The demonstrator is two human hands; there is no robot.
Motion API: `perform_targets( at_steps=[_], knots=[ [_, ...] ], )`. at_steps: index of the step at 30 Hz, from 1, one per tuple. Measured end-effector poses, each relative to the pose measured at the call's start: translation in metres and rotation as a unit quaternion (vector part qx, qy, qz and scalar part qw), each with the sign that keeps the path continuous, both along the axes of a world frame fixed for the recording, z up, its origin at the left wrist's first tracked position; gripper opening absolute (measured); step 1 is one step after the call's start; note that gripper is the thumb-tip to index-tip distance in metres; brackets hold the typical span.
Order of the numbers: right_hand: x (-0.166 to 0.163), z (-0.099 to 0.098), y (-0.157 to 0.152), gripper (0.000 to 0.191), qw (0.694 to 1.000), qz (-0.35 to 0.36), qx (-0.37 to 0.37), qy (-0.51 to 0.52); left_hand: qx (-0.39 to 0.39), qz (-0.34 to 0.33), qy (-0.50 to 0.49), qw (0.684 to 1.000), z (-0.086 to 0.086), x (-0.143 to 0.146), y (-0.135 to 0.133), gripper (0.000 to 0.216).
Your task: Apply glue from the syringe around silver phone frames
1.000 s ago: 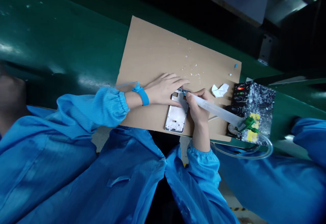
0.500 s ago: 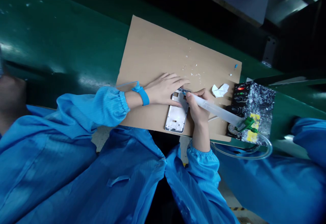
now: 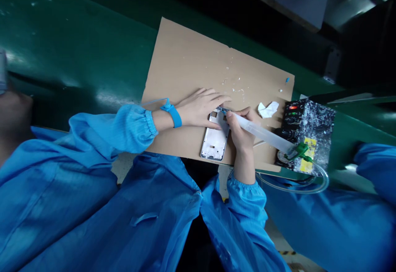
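Note:
A white phone frame point(image 3: 214, 142) lies on a sheet of brown cardboard point(image 3: 185, 61). My left hand point(image 3: 201, 107), with a blue strap on its wrist, rests flat on the frame's far end, fingers stretched out. My right hand point(image 3: 243, 133) is closed round a clear glue syringe point(image 3: 266, 135), whose blue tip touches the frame's top edge. A green fitting and a clear hose point(image 3: 309, 181) lead off the syringe's back end.
A black control box point(image 3: 309, 129) with red and green lights, spattered white, stands at the cardboard's right edge. A crumpled white tissue point(image 3: 267, 109) lies beside it. The green bench point(image 3: 77, 57) spreads to the left. Another person's blue sleeve point(image 3: 374, 169) shows at the right.
Both hands, the syringe and the phone frame stay almost still. Only the view shifts very slightly.

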State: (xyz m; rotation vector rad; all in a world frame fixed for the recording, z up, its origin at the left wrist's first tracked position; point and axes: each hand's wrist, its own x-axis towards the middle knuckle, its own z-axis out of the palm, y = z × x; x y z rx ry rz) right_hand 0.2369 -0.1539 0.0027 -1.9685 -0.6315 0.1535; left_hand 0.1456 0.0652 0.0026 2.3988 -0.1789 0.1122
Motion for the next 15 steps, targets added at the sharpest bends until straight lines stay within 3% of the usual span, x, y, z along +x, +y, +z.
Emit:
perform_targets(
  at_steps=[15],
  knots=[
    [-0.0014,0.0019,0.0011,0.052,1.0,0.004,0.017,0.003,-0.002,0.001,-0.008,1.0,-0.004,0.0,0.0,0.09]
  ],
)
